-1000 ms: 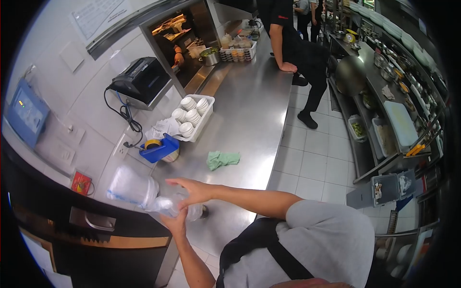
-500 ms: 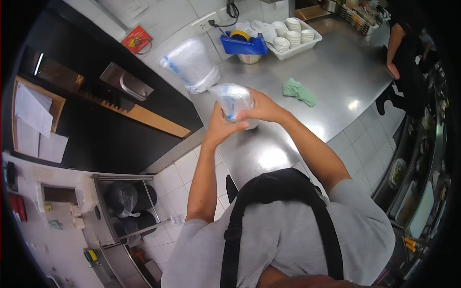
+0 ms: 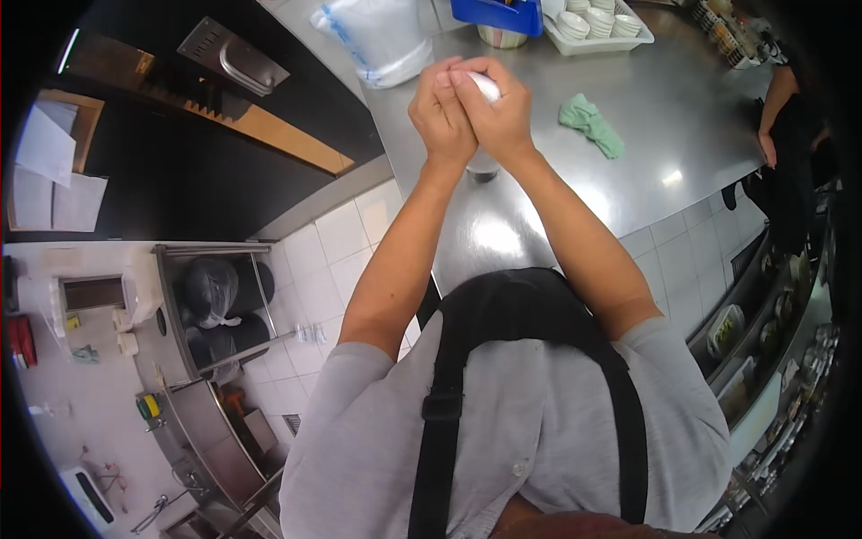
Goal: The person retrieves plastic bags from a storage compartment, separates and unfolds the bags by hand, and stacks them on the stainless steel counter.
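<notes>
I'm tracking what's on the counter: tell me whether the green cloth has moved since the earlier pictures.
No. The green cloth keeps its place on the counter relative to the white tray; the camera's view has shifted.

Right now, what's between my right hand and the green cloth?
Just a bare stretch of steel countertop separates your right hand from the green cloth, as the head view shows.
</notes>
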Demonstrator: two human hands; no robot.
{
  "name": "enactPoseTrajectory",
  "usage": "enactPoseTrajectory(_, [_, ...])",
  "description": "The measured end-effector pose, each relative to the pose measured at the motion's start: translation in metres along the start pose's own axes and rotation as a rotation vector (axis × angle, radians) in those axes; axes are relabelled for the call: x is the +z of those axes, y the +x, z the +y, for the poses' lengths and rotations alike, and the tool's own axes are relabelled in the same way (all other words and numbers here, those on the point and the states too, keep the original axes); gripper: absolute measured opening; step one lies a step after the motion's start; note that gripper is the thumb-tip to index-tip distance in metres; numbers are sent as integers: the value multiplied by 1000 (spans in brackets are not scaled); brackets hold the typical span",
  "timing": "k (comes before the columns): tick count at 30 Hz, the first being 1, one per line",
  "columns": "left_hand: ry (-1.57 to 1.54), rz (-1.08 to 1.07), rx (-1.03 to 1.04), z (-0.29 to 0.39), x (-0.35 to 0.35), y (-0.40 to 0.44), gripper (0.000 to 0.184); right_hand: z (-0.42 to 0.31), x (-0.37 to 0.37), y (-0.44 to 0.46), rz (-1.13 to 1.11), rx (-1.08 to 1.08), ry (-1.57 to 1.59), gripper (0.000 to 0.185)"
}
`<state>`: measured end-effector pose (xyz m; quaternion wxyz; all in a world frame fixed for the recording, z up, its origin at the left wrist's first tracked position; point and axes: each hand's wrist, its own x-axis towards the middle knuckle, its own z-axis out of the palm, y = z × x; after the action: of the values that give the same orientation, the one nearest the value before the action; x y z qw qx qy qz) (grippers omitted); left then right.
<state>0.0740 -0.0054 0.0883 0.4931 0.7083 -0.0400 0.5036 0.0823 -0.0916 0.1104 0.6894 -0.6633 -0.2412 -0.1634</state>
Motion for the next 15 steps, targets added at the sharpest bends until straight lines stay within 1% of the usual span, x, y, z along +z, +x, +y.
enactPoseTrajectory(1, [-28,-16,-32,-1,-3,-5,38,4,-2,-2,1,15,44,37])
enactPoseTrajectory(4, [-102,-83,-133,-13,-12,-17,40,30,-11,-21,-59,-19,-109,50])
enactPoseTrajectory(6, [-123,-163,-227,-29,-20,-32,42,43,-19,-30,-130,-21,-133,60])
enactPoseTrajectory(7, [-141,-148,-236,-31,-20,-38,43,50,-23,-34,-165,-26,-146,64])
enactPoseTrajectory(9, [-181,-119,-246,-34,-17,-50,45,60,-29,-49,-155,26,-99,70])
enactPoseTrajectory(10, [-161,-138,-290,-36,-19,-60,47,66,-31,-58,-151,49,-75,73])
enactPoseTrajectory(12, [-120,-177,-376,-47,-24,-93,49,83,-35,-85,-175,119,-139,76])
enactPoseTrajectory(14, [-188,-140,-431,-103,-21,-160,55,101,-41,-112,-222,207,-186,78])
enactPoseTrajectory(15, [-120,-184,-443,-89,-22,-160,54,112,-45,-123,-257,259,-204,77])
